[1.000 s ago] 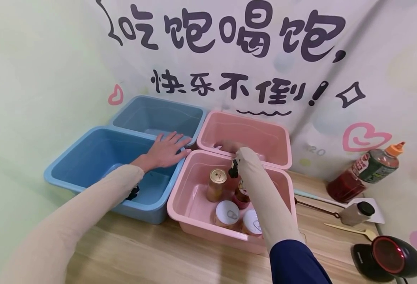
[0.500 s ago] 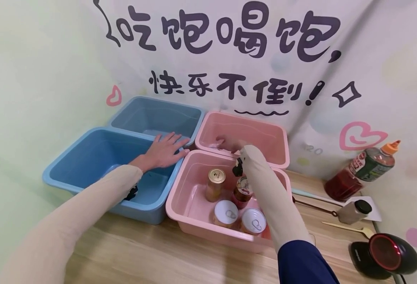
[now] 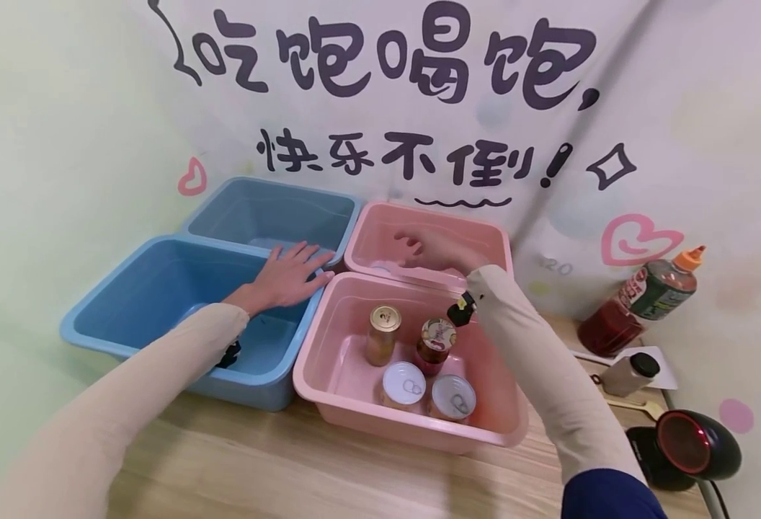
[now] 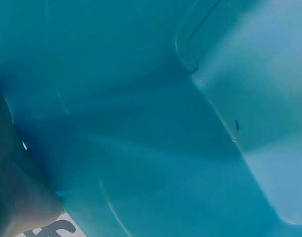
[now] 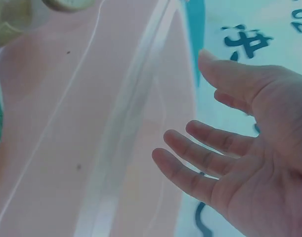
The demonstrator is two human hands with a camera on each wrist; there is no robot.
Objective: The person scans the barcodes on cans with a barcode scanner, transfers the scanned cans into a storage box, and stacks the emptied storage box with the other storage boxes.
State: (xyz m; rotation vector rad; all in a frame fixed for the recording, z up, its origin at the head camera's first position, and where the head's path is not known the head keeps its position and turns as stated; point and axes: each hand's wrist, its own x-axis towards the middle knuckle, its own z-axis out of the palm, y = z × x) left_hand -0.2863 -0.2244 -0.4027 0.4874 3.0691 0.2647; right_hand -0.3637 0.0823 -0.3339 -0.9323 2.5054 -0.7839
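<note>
My right hand point(image 3: 435, 249) is above the back pink bin point(image 3: 354, 249), fingers loosely spread and nothing held. The right wrist view shows the bare palm of this hand point(image 5: 259, 148). Low in that bin is a small whitish patch point(image 3: 379, 268), mostly hidden by the rim. Palm down, my left hand point(image 3: 286, 277) rests with straight fingers across the rims where the blue bins meet. In the front pink bin point(image 3: 354, 407) stand a gold can point(image 3: 381, 335), a jar with a patterned lid point(image 3: 437, 342) and two short ring-pull cans point(image 3: 403, 386).
The front blue bin point(image 3: 88, 303) and back blue bin point(image 3: 212, 194) sit at left. To the right are a sauce bottle point(image 3: 640, 299), a small black-capped shaker point(image 3: 630, 375), kitchen utensils point(image 3: 636, 407) and a black device with a red ring point(image 3: 685, 447).
My right hand has lifted and moved right, away from the whitish patch, its fingers spreading. The sleeve uncovers the jar and a ring-pull can. My left hand stays on the rims.
</note>
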